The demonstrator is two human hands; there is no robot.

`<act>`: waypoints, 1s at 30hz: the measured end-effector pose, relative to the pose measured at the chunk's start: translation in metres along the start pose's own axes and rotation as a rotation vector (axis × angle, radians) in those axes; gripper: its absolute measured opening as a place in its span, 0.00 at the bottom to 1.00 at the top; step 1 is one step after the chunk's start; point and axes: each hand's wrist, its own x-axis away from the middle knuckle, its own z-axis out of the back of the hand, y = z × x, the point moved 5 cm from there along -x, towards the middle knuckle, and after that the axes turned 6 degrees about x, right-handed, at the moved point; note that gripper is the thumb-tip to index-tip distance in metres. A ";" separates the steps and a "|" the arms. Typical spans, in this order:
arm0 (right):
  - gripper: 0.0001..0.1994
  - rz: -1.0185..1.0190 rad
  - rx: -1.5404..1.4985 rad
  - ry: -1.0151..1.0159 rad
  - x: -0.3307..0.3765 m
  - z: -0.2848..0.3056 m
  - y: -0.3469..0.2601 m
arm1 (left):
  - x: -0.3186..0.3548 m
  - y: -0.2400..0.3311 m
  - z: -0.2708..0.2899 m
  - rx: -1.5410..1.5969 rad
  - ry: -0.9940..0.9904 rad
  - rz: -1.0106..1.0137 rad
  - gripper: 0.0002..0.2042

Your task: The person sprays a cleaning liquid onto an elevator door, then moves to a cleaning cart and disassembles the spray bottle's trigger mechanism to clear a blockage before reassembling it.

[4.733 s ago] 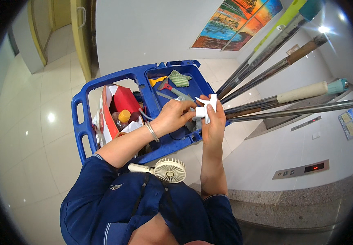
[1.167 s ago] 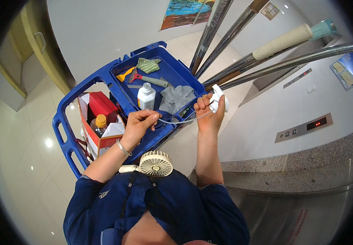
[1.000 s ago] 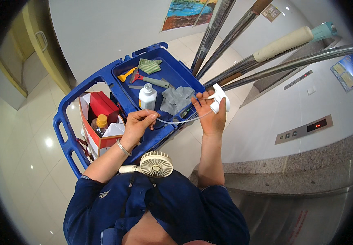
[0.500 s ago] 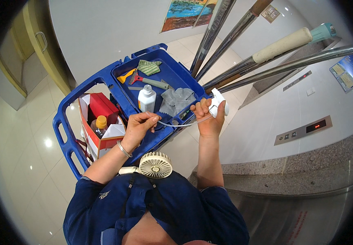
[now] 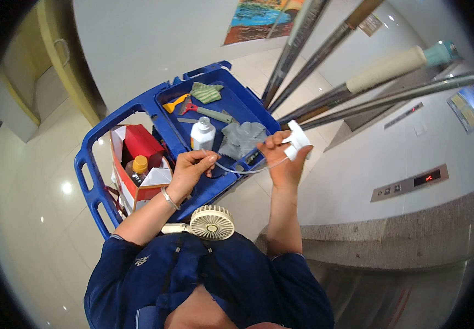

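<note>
Hands were close together at the spray head (image 5: pixel 298 140) a few secs ago, and now they're well apart with the clear tube (image 5: pixel 248 172) sagging between them. Left hand (image 5: pixel 193 166) has the tube's far end pinched between thumb and fingers. Right hand (image 5: pixel 284 171) has the spray head tucked against the thumb, fingers half curled, out past the near right corner of the tray (image 5: pixel 237 98). So the way I read it, sprayer's fully off and the tube's out in plain view. White bottle (image 5: pixel 202 135) is standing on its own in the tray, by the left edge toward the near corner, neck looks uncapped. Grey cloth (image 5: pixel 242 140) lies just right of it, scraper (image 5: pixel 209 113) behind.
</note>
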 end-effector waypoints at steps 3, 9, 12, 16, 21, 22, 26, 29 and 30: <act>0.32 0.049 0.114 -0.065 -0.009 0.000 -0.023 | -0.006 0.003 -0.004 -0.024 0.012 0.027 0.13; 0.27 0.117 0.284 -0.084 -0.053 -0.057 -0.062 | -0.009 0.012 0.007 -0.282 0.059 -0.285 0.25; 0.23 0.117 0.294 -0.115 -0.075 -0.081 -0.066 | -0.008 0.060 -0.002 -0.654 0.063 -0.585 0.18; 0.22 0.107 0.420 -0.093 -0.107 -0.109 -0.057 | -0.026 0.108 -0.020 -0.789 -0.154 -0.665 0.14; 0.21 0.170 0.472 -0.021 -0.139 -0.139 -0.038 | -0.055 0.130 -0.030 -0.924 -0.331 -0.626 0.13; 0.21 0.176 0.470 -0.017 -0.144 -0.141 -0.035 | -0.060 0.129 -0.029 -0.928 -0.346 -0.617 0.13; 0.18 0.187 0.464 0.005 -0.157 -0.148 -0.022 | -0.078 0.115 -0.022 -0.883 -0.369 -0.603 0.09; 0.17 0.169 0.468 0.009 -0.162 -0.146 -0.013 | -0.086 0.107 -0.015 -0.842 -0.340 -0.504 0.08; 0.17 0.159 0.476 0.022 -0.163 -0.146 -0.009 | -0.087 0.104 -0.011 -0.819 -0.335 -0.482 0.07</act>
